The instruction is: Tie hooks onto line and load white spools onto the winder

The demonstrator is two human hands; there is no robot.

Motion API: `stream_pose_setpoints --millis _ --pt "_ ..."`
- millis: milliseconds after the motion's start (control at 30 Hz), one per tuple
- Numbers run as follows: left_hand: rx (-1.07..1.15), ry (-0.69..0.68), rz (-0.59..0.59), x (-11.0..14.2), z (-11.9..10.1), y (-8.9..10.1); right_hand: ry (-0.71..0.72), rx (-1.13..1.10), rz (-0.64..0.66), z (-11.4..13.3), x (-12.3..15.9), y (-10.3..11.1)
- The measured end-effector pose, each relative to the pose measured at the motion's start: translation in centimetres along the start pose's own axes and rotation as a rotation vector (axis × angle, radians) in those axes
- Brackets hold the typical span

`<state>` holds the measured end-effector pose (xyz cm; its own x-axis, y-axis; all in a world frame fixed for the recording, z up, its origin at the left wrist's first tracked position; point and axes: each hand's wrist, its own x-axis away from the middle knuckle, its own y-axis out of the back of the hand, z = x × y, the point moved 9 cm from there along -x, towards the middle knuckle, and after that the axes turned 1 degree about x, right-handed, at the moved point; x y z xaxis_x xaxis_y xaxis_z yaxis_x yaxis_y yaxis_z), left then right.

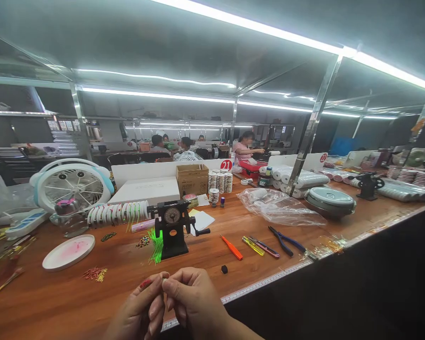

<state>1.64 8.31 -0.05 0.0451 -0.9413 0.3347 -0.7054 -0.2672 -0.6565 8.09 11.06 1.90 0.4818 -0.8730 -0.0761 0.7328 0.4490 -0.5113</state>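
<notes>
My left hand (pixel 138 307) and my right hand (pixel 194 302) are raised together above the near edge of the wooden workbench (pixel 184 264). Their fingertips pinch a small red piece (pixel 145 284), mostly hidden by my fingers. Beyond them a black hand-cranked twisting machine (pixel 172 226) has bright green fibres (pixel 156 245) splayed beside its base. Small heaps of red and yellow bits (pixel 94 274) lie to the left, and a small black cap (pixel 224 269) lies just ahead of my right hand.
Blue-handled pliers (pixel 285 241) and an orange-handled tool (pixel 232 248) lie on the bench. A pink-stained white dish (pixel 69 252), a white fan (pixel 71 186), wound spools (pixel 219 182) and a plastic bag (pixel 279 208) stand farther back. Several people sit at benches beyond.
</notes>
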Motion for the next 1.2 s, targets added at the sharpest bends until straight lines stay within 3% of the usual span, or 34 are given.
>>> stream_pose_setpoints --millis 200,367,500,667,867,1100,1200 --pt "-0.073 -0.031 -0.017 -0.7 0.2 0.1 -0.049 -0.203 -0.018 -1.5 -0.5 0.7" --pt "-0.172 -0.065 0.037 -1.4 0.4 0.3 -0.057 -0.314 0.102 -0.8 -0.6 -0.5" --pt "-0.264 -0.071 0.134 -2.0 0.6 -0.2 -0.066 -0.289 0.219 -0.6 -0.5 -1.2" --pt "-0.279 -0.096 0.106 -1.7 0.1 -0.7 -0.029 -0.234 0.169 -0.5 -0.4 0.0" --pt "-0.233 -0.054 0.093 -1.2 0.2 -0.9 -0.083 -0.217 0.269 -0.5 0.0 -0.2" --pt "-0.346 -0.126 0.026 -1.9 -0.9 -0.1 -0.135 -0.167 0.048 -0.9 -0.3 2.3" --pt "-0.430 -0.161 0.067 -2.5 -1.1 0.0 -0.097 -0.062 -0.057 -0.4 -0.3 3.7"
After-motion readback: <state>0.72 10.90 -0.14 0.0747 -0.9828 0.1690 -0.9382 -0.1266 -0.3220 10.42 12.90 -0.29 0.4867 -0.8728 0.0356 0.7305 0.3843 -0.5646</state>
